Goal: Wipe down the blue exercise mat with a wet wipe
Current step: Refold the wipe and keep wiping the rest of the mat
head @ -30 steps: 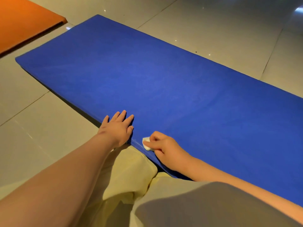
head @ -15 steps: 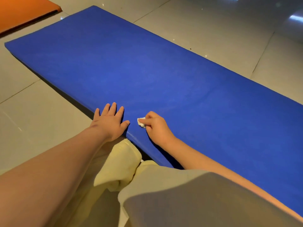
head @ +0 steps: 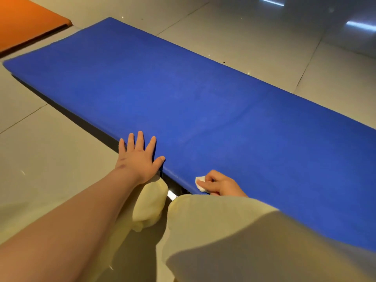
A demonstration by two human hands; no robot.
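Crouched on pale glossy floor tiles [head: 50,169], a person in loose cream trousers [head: 213,231] braces the left hand [head: 138,159], fingers spread flat, against the near edge of a long blue padded exercise mat [head: 183,98]. The right hand [head: 220,184] pinches a small crumpled white wet wipe [head: 200,183] against that same edge. An orange mat [head: 24,23] lies well apart. Balled so small, the wipe may skip patches, and the mat could slide on polished tile.
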